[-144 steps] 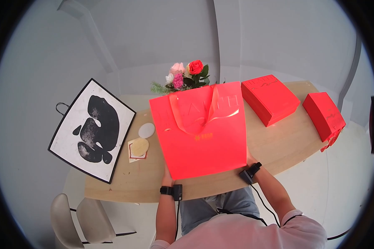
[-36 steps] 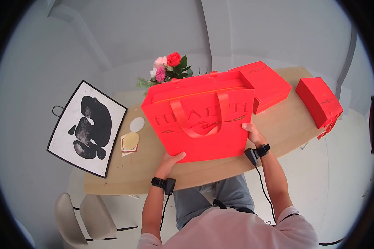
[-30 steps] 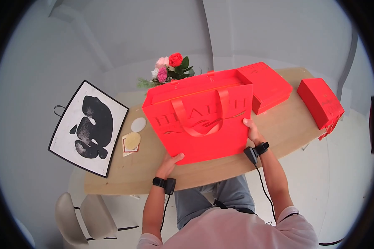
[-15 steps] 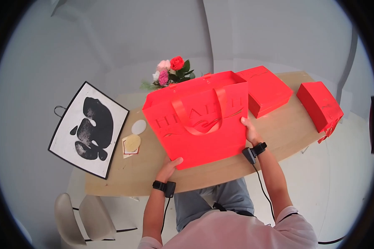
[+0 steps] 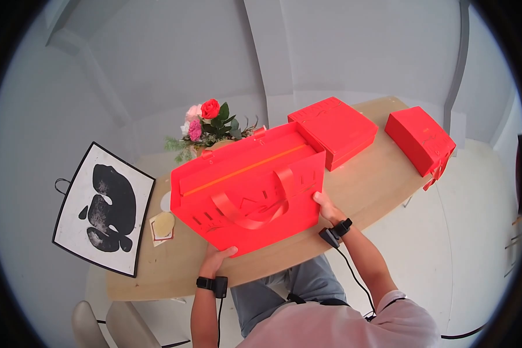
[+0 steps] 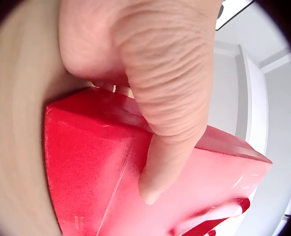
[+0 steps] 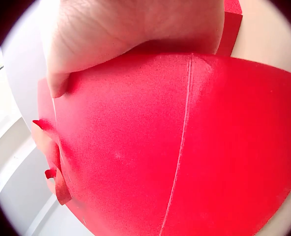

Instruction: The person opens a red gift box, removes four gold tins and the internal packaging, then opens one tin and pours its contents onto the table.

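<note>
A red paper gift bag (image 5: 261,235) with raised lettering and red ribbon handles stands at the table's near edge, its mouth facing up toward the head view. Inside lies a red box (image 5: 226,181) with an orange line along it. My left hand (image 5: 214,262) grips the bag's lower left side, thumb laid over the front face; in the left wrist view that thumb (image 6: 165,162) presses the red paper. On the opposite side my right hand (image 5: 329,210) holds the edge, thumb at the front. Most fingers of both hands are hidden by the bag.
Two red boxes, one large (image 5: 336,124) and one smaller with ribbon (image 5: 419,139), sit on the wooden table (image 5: 383,185) to the right. Flowers (image 5: 206,119) stand behind the bag. A framed black-and-white picture (image 5: 107,209) leans at left, near round discs (image 5: 164,223) and a chair (image 5: 130,322).
From 4.8 s ago, the bag has tipped from front-facing to mouth-up, exposing the box inside. Since half a second ago it has leaned further, and the head view has swung right.
</note>
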